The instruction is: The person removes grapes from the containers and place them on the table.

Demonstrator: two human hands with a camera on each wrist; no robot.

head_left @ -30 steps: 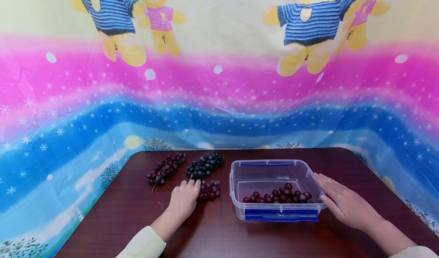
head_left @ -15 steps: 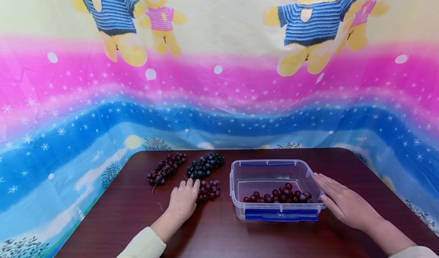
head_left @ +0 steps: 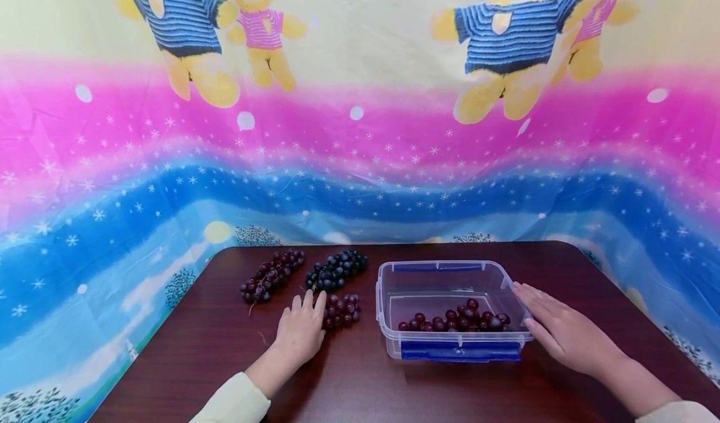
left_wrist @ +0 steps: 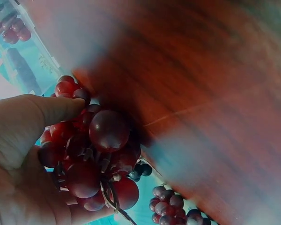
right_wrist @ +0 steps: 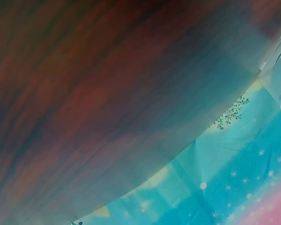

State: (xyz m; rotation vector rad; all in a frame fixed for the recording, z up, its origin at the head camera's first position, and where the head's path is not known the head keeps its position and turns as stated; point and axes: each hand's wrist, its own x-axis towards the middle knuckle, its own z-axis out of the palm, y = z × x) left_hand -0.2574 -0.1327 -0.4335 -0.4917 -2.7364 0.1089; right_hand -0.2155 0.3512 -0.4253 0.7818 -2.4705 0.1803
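In the left wrist view a bunch of red grapes [left_wrist: 82, 176] sits between the thumb and fingers of my left hand [head_left: 298, 332], with the thumb [left_wrist: 61, 108] lying over the grapes. Its stem hangs below, and part of the fingers is hidden behind the fruit. From the head view, the fingers reach forward, slightly spread, along the bunch's left side. My right hand [head_left: 568, 335] rests with extended fingers against the right wall of a clear plastic box [head_left: 439, 279] with blue clips. Dark red grapes [head_left: 469, 313] lie inside that box.
Behind the left hand, a dark red bunch [head_left: 272, 276] and a blue-black bunch [head_left: 337, 270] of grapes lie on the brown table [head_left: 360, 385]. A small stem piece [head_left: 261, 337] is left of the hand. A printed cloth [head_left: 360, 160] hangs behind the table.
The left hand's fingers have straightened and spread over the last half second, showing more of their length beside the grapes. The right hand and the box stay in place.
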